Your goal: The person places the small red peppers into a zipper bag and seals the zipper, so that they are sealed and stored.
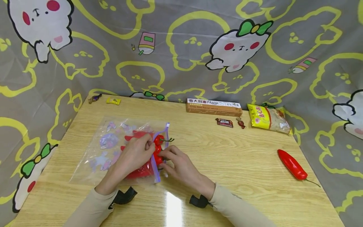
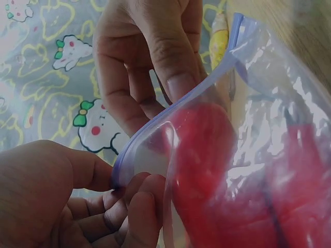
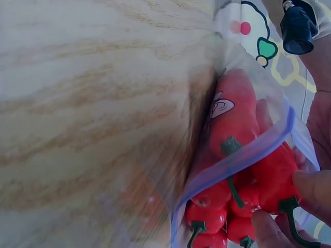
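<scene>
A clear zip bag with a lilac zip strip and printed cartoon figures lies on the table, its mouth facing right. Several glossy red toy chili peppers with green stems fill it, some poking out at the mouth. My left hand pinches the bag's edge by the zip, seen closely in the left wrist view. At the opening, my right hand grips a red chili pepper between thumb and fingers. Plastic and fingers partly hide the peppers inside.
Another red chili pepper lies at the table's right. Along the back are a pasta box, a yellow snack packet, a dark red wrapped bar, a small brown candy, a yellow candy and a dark candy.
</scene>
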`<state>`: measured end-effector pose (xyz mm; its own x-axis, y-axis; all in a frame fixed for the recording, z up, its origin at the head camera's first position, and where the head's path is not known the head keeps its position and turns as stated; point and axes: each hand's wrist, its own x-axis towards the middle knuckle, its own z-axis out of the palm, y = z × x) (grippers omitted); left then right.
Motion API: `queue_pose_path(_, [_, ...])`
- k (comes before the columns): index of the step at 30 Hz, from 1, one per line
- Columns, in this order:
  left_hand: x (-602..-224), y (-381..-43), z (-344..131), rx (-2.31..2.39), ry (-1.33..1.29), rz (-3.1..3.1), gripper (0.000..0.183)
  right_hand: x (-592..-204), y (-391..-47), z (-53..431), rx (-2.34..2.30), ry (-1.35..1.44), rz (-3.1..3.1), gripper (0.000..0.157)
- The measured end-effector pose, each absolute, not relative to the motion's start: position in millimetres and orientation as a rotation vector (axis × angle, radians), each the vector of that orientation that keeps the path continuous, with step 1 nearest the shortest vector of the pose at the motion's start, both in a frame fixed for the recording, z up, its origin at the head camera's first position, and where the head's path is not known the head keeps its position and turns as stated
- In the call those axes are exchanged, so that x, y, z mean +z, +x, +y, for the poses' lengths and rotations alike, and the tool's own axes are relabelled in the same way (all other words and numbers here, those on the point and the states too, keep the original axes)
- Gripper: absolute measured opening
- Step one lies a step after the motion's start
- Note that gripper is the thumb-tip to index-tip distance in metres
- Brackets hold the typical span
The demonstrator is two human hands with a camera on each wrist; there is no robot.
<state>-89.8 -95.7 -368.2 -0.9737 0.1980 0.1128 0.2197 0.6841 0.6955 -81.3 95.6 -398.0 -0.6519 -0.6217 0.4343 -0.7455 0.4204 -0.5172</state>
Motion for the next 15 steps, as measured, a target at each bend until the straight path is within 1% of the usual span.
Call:
queue_pose_path(3, [-368.1, -89.4, -95.8, -1.178, -0.357, -2.856, 0.005, -399.5, -80.5, 92.8, 0.961, 1.232, -2.517, 0.026])
queue_pose_path(8, [-368.1, -89.9, -95.4, -1.176, -0.362, -2.86, 0.004, -403.0, -78.6, 90.9, 0.848, 1.272, -2.571, 0.029])
queue_pose_path(15, [-369.1, -90.0, -96.1, -1.188, -0.368, -2.858, 0.004, -402.1, -77.8, 93.3, 0.869, 1.252, -2.607, 0.032])
